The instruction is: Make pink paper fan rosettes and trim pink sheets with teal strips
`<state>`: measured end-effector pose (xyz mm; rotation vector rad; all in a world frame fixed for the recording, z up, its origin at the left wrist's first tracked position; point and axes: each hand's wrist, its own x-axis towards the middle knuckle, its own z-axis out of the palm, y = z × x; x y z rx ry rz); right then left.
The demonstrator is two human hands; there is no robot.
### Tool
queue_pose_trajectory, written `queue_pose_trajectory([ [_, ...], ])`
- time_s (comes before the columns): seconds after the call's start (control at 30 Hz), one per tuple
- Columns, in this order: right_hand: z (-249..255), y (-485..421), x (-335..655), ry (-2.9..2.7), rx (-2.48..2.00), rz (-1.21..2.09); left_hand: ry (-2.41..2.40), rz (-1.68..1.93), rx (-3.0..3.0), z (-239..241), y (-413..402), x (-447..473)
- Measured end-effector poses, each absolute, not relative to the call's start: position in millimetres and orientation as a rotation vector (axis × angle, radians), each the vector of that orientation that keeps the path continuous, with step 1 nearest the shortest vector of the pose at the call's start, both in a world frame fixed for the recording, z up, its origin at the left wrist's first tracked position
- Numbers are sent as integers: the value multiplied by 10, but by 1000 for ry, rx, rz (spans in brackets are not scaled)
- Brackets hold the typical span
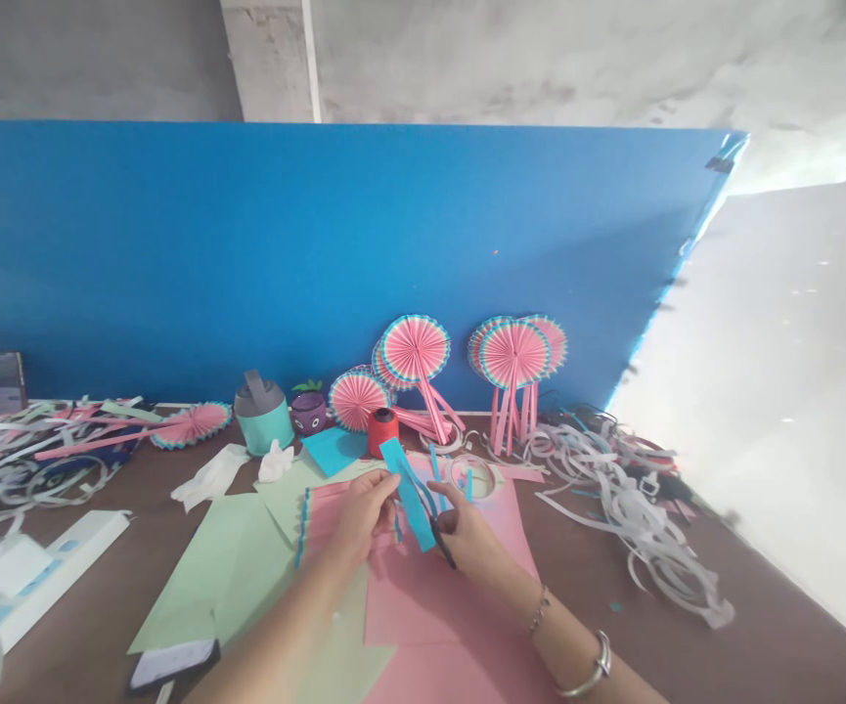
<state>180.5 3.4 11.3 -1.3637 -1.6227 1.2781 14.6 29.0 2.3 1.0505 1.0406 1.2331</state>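
Note:
My left hand [364,513] pinches a strip of blue paper [409,499] near its upper left edge, holding it tilted above the work surface. My right hand [467,533] is closed around a pair of scissors [443,546] with dark handles, whose blades lie along the right side of the blue strip. Beneath both hands are sheets of pink paper [423,606]. Left of my left hand lies a pink piece with a blue scalloped edge [302,528]. A roll of tape [492,479] and narrow blue strips rest just beyond my right hand.
Pink pleated paper fans [415,349] lean against the blue partition [246,254]. Green paper [224,567], a teal cup [265,420], a red container [382,430] and a phone [173,665] surround the work. Paper scraps [635,508] heap at right; a power strip [48,587] lies left.

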Motion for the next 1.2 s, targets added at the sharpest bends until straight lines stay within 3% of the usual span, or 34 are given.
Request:
queue_pose_trajectory([
  [1.2,31,44,1785,-1555,-1325,1312,1041,1158,1009,133,218,194],
])
